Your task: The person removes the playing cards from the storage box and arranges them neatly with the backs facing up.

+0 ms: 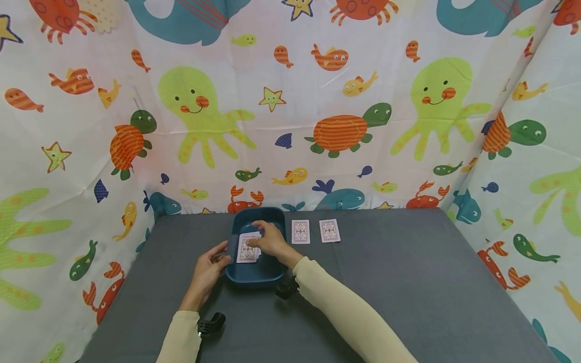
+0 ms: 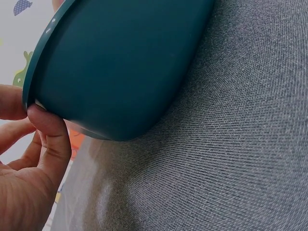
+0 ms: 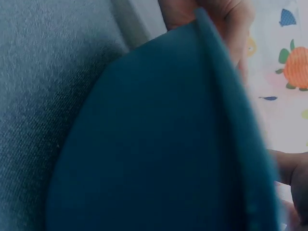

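Note:
A dark blue plastic tray (image 1: 256, 282) with rounded corners sits on the grey table, holding a small pile of playing cards (image 1: 246, 252), patterned backs up. My left hand (image 1: 208, 272) pinches the tray's left rim between thumb and forefinger, which the left wrist view shows up close on the tray wall (image 2: 110, 72). Inside the tray, my right hand (image 1: 271, 241) reaches over the pile. Its thumb lies over the top card and its forefinger extends past the pile's far edge. In the right wrist view the tray's side (image 3: 154, 134) hides much of that hand (image 3: 301, 187).
Two playing cards lie patterned side up on the table right of the tray: a nearer one (image 1: 300, 232) and, further right, a slightly tilted one (image 1: 329, 230). A white sea-animal print cloth (image 1: 281, 171) walls the table (image 1: 408, 282) at the back and sides.

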The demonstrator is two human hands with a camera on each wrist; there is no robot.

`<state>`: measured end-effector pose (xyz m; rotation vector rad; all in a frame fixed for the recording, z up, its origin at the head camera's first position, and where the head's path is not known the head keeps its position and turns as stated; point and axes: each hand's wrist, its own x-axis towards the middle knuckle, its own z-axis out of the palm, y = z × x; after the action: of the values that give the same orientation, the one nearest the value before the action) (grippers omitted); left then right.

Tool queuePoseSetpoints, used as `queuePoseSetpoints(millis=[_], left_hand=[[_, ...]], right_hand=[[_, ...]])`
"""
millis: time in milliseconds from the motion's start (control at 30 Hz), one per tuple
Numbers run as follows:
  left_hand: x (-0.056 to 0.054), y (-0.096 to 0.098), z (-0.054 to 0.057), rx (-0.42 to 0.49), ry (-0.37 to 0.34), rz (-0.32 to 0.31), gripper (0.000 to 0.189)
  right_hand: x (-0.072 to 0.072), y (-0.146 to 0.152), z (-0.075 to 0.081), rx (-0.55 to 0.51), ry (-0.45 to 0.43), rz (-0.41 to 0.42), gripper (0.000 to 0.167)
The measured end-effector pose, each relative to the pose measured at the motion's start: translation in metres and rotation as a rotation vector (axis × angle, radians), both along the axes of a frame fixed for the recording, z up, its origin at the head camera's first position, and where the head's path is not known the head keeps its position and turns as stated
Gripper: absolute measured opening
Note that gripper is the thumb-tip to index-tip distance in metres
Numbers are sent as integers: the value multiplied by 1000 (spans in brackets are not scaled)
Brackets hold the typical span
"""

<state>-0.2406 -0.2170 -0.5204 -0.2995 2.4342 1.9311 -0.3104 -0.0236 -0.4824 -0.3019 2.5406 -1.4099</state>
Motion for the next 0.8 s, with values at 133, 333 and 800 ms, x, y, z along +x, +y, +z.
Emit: queuePoseSetpoints(millis=[133, 333, 800], left_hand=[[-1, 0, 0, -5, 0, -1, 50], [-1, 0, 0, -6, -4, -1, 50], [0, 0, -1, -2, -11, 6, 50]], right_hand=[[-4, -3, -6, 15, 5, 6, 60], [-8, -5, -14, 19, -21, 14, 64], [-12, -11, -25, 144, -47, 16, 73]])
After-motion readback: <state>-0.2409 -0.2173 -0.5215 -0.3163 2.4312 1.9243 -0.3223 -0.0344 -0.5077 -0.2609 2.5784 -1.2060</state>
